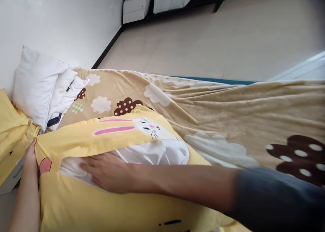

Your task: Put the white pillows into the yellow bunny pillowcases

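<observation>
A yellow pillowcase (pixel 73 144) with a printed white rabbit lies in front of me on the bed. White pillow (pixel 175 153) fabric shows through its long side opening. My left hand (pixel 30 151) is closed on the pillowcase's far left corner. Inside the opening, my right hand (pixel 106 171) lies on the white pillow with its fingers stretched toward the left. The upper edge of the opening rests close along the back of that hand. The rest of the pillow is hidden under the yellow cloth.
White pillows (pixel 38 86) lean by the wall at the left, with yellow fabric (pixel 15 130) beside them. A beige cloud-patterned blanket (pixel 228 113) covers the bed. Beyond it are the tiled floor (pixel 177 46) and a white box (pixel 137 7) on a dark shelf.
</observation>
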### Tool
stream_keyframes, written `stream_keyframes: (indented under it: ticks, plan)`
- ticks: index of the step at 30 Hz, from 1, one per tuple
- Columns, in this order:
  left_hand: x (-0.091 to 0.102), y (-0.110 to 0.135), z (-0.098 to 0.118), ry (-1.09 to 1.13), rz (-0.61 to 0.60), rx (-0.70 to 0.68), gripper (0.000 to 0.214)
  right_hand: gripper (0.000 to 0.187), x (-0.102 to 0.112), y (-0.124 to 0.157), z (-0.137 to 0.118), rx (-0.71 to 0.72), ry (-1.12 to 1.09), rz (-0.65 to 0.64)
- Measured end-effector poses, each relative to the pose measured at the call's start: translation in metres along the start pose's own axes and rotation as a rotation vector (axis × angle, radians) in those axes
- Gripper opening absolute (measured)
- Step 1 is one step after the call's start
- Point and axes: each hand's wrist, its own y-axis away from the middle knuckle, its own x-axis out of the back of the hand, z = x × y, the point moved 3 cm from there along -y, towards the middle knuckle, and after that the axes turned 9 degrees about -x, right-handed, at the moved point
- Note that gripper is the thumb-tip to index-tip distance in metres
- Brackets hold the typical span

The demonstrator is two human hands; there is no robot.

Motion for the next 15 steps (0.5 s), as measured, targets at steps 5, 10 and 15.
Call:
stream_keyframes:
  ticks: [5, 10, 15]
  plan:
    - [0.033, 0.010, -0.034, 0.280, -0.222, 0.283, 0.020, 0.042, 0.075, 0.060, 0.077, -0.095, -0.465, -0.019]
    - [0.031, 0.036, -0.074, 0.338, -0.301, 0.416, 0.033, 0.062, 0.077, 0.059, 0.216, -0.937, -0.196, 0.400]
    - [0.030, 0.051, -0.066, 0.417, -0.136, 0.376, 0.038, 0.061, 0.020, 0.059, 0.246, -1.078, -0.249, 0.139]
